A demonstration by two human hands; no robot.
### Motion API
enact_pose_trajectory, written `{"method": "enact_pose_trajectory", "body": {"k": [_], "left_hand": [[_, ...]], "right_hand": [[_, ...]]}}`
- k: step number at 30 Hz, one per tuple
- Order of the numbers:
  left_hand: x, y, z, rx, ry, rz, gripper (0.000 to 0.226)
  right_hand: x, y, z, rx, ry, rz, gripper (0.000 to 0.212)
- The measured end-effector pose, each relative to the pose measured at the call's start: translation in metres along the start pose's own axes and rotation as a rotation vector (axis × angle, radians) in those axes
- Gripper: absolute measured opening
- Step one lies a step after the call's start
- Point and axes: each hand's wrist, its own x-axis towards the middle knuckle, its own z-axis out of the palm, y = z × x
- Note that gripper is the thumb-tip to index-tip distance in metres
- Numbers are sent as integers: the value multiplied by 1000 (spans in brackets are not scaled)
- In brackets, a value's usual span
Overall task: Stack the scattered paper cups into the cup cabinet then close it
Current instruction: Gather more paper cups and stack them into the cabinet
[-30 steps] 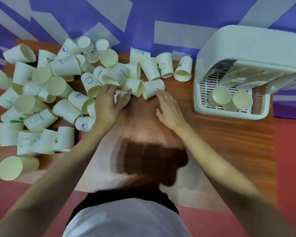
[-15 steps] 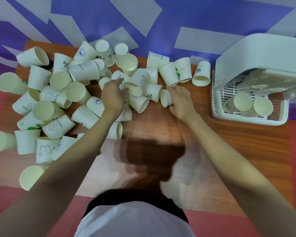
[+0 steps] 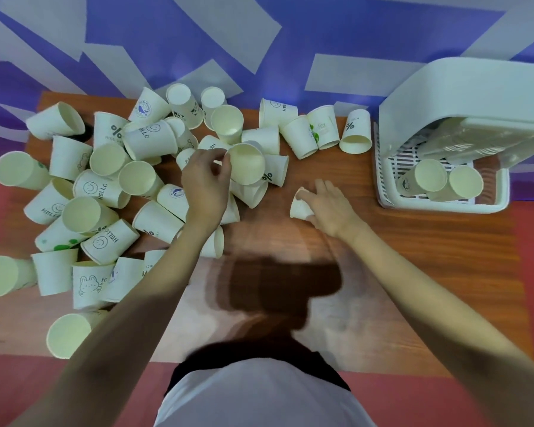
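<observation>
Two cups (image 3: 444,183) lay in the open cabinet (image 3: 463,97); dozens littered the table (image 3: 413,241). Left hand (image 3: 205,183) pinched a cup's (image 3: 247,166) rim, right hand (image 3: 330,208) gripped another (image 3: 299,208).

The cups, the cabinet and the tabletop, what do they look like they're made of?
Cups: thin matte paper, with printed logos and rolled rims. Cup cabinet: smooth white plastic, probably, with a slotted moulded tray. Table: wood-grain surface with a slight sheen, possibly laminate.
</observation>
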Motion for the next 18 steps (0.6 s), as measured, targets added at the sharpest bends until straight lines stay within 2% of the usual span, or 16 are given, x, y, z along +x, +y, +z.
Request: {"method": "enact_pose_trajectory", "body": {"k": [3,7,13,18], "left_hand": [[-20,14,-7,-36,1,29,17],[-45,33,-10,-54,-14,65,15],[-68,78,15,-118,-124,141,15],[-82,139,61,-222,-197,194,12]], "right_hand": [[-18,-1,-2,32,35,34,35],[-55,14,-6,243,159,114,21],[-125,62,-11,550,542,136,9],[-172,118,-19,537,898,262,12]]}}
